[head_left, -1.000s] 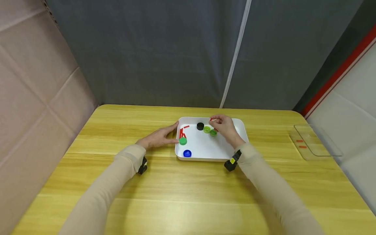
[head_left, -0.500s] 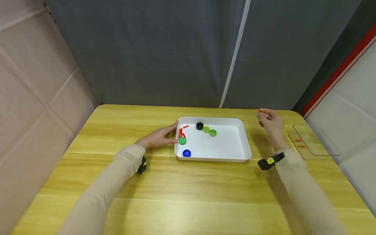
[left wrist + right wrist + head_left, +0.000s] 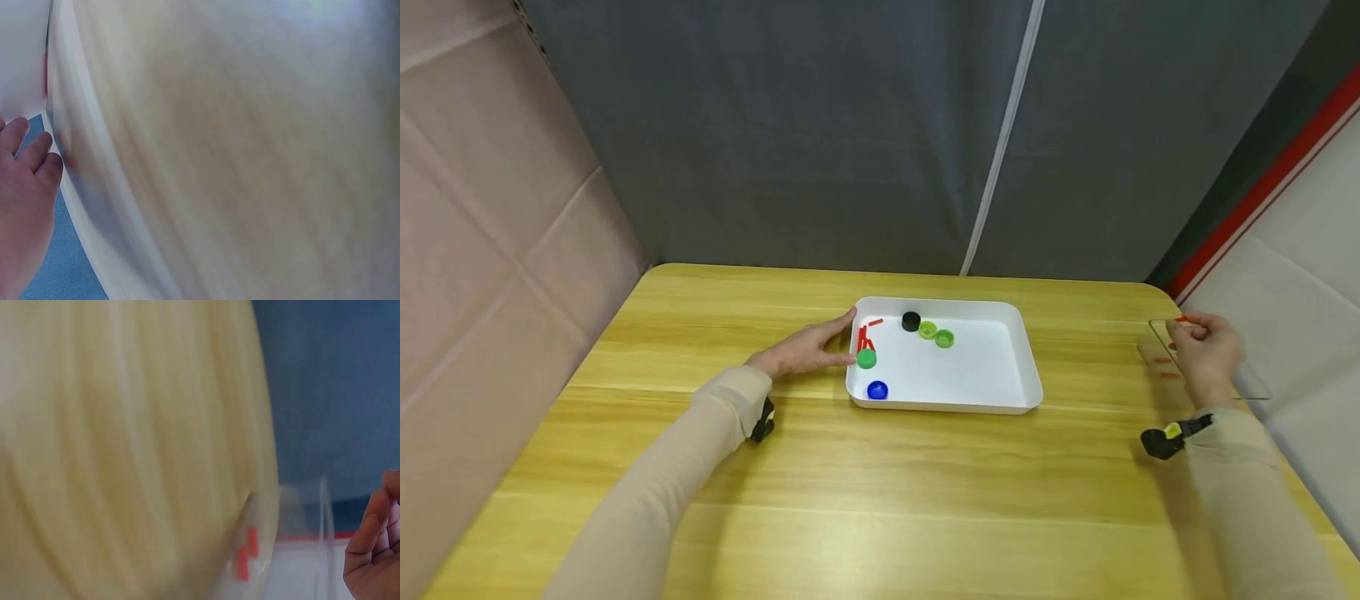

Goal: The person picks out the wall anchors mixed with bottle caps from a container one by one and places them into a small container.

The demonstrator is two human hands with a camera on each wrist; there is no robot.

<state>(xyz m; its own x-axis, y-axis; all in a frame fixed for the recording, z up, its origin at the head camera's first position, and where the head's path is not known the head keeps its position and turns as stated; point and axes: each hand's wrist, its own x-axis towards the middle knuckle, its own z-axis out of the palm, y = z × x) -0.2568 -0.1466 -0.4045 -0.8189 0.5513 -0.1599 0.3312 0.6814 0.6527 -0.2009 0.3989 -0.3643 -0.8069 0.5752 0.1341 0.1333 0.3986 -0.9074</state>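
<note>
My left hand (image 3: 805, 350) lies against the left end of a white tray (image 3: 958, 375), thumb and fingers spread along its rim. Off to the right, my right hand (image 3: 1212, 354) pinches a short red stick (image 3: 1182, 318) over a clear plastic box (image 3: 1152, 348). Two red sticks (image 3: 1167, 375) show through the box below that hand. Inside the tray, several red sticks (image 3: 862, 337) lie at the left end. With them are a green bottle cap (image 3: 867, 358), a blue cap (image 3: 877, 390), a black cap (image 3: 911, 321), a yellow-green cap (image 3: 928, 330) and another green cap (image 3: 944, 338).
The wooden table (image 3: 880, 492) carries both tray and box. The box sits by its right edge, close to a white wall panel (image 3: 1307, 242). A dark grey curtain (image 3: 790, 150) hangs behind the table, and a pale cloth wall (image 3: 497, 208) stands at the left.
My right hand has moved from above the tray across to the clear box at the right, carrying the red stick. The left hand has stayed at the tray's left end.
</note>
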